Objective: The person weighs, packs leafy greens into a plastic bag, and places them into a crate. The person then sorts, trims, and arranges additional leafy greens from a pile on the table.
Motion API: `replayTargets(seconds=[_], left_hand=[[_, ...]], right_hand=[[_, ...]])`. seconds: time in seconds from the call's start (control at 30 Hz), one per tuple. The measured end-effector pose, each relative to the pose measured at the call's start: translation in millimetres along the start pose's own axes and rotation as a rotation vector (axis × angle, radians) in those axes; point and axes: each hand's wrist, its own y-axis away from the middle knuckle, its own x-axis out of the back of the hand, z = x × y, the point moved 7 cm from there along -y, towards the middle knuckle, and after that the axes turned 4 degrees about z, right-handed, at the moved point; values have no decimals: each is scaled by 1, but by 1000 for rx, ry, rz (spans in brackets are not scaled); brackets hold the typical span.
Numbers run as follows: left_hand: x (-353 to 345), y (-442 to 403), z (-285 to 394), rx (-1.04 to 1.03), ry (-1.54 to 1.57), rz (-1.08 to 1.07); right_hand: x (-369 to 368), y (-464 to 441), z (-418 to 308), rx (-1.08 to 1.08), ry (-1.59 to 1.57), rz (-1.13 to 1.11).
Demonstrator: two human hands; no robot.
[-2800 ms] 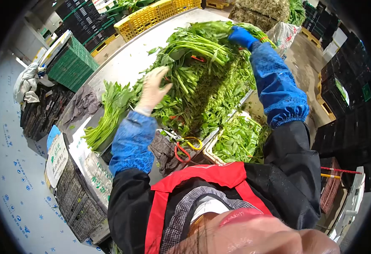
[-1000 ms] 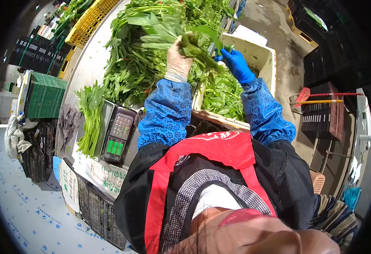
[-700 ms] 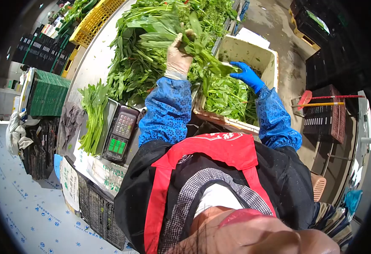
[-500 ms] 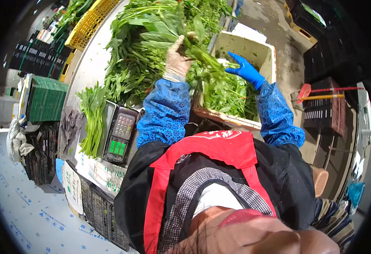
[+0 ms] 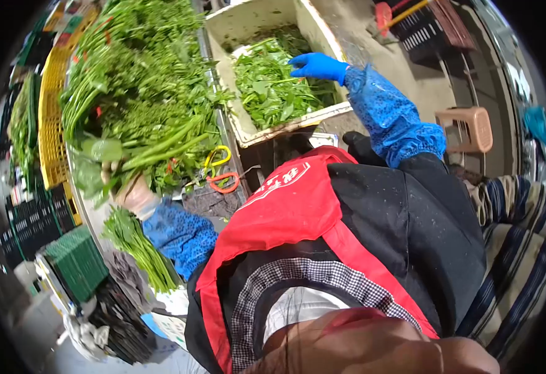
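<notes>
My left hand (image 5: pixel 134 193), in a pale thin glove, is closed around a bunch of leafy greens (image 5: pixel 173 146), its stems pointing right over a big heap of greens (image 5: pixel 142 81). Below that hand, a neat bundle of greens (image 5: pixel 139 249) lies by the blue sleeve. My right hand (image 5: pixel 319 67), in a blue glove, is above a white foam box (image 5: pixel 226 75) at its right side. Its fingers stretch left, slightly apart, and I see nothing held in them. Loose leaves and stems (image 5: pixel 273 90) lie in the box.
Scissors (image 5: pixel 222 169) with one yellow and one red handle lie at the table's near edge. A yellow crate (image 5: pixel 52 118) borders the heap on the left, with green crates (image 5: pixel 73 262) lower down. A tan stool (image 5: pixel 469 128) stands on the right.
My left hand has moved left and down with the greens, away from the box. My right hand has come off the stems and stays over the box. The view has turned, and the scissors now show.
</notes>
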Motion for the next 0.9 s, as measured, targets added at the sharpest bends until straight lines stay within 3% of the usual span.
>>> replayTargets(seconds=[0.07, 0.17, 0.23, 0.3, 0.37, 0.47, 0.53, 0.6, 0.67, 0.8, 0.87, 0.9], left_hand=[[12, -1, 3, -54, 36, 16], [49, 16, 15, -206, 52, 235], [75, 19, 17, -254, 59, 182], [78, 24, 6, -250, 228, 185], [104, 37, 7, -287, 230, 428], [166, 44, 23, -303, 212, 304], [245, 46, 36, -209, -228, 461], [253, 47, 28, -102, -442, 530], [245, 64, 16, 34, -518, 671], [292, 104, 62, 208, -1543, 541], [236, 115, 43, 375, -1186, 1038], [230, 119, 41, 409, -1191, 1057]], right_hand=[[-22, 9, -3, 2, -18, 22], [-45, 15, -36, 99, -65, 60], [-56, 15, -66, 223, -136, 122], [-73, 8, -87, 298, -139, 58], [-86, 7, -104, 369, -138, 5], [-100, 7, -106, 315, -13, -178], [-98, 9, -93, 249, 46, -236], [-89, 18, -74, 165, 65, -255], [-56, 28, -59, 247, 256, -119], [27, 81, -43, 63, 363, 18], [55, 111, -33, -24, 289, 50], [66, 125, -28, -56, 224, 85]])
